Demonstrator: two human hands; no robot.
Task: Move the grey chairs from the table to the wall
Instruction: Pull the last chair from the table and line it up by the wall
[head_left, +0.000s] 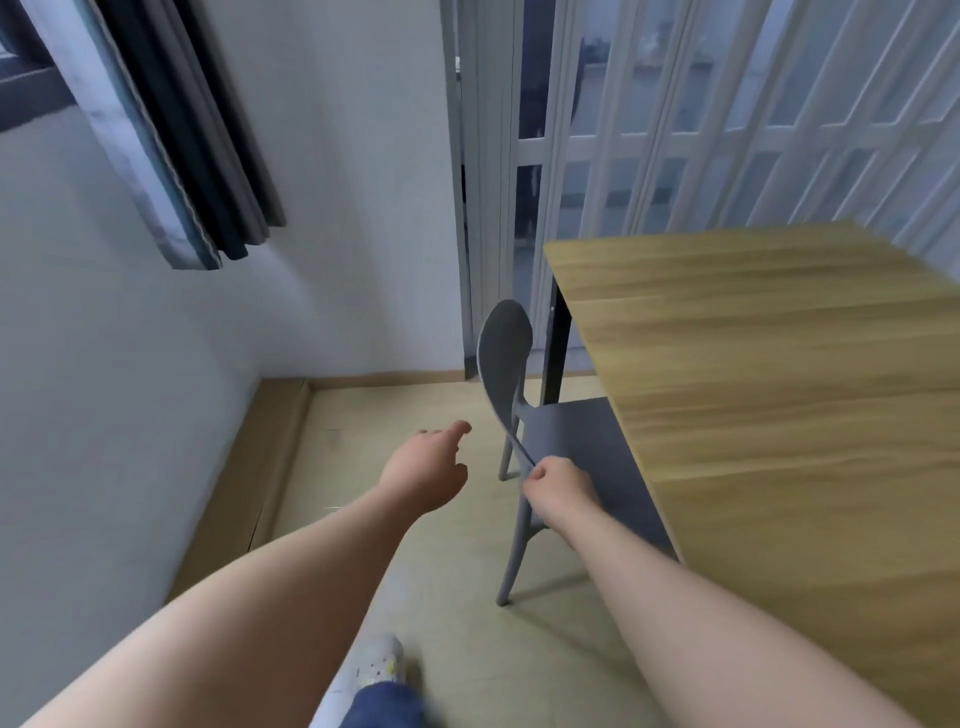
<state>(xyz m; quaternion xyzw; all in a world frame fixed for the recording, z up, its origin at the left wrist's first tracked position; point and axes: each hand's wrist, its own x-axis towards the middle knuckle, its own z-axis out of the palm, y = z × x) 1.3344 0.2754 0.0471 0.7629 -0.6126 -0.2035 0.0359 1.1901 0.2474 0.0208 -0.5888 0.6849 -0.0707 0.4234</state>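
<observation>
A grey chair (563, 434) stands at the left side of the wooden table (769, 374), its seat partly tucked under the tabletop and its curved backrest facing the wall. My right hand (558, 491) is closed around the near lower edge of the backrest. My left hand (428, 467) hovers to the left of the chair, fingers apart, touching nothing. The white wall (130, 415) runs along the left. The chair's far legs are hidden behind the seat and table.
A dark curtain (182, 145) hangs on the left wall. A folding slatted door (675, 130) closes the far side behind the table. A wooden skirting ledge (260, 467) lines the wall base. My foot in a white shoe (374, 670) is on the beige floor.
</observation>
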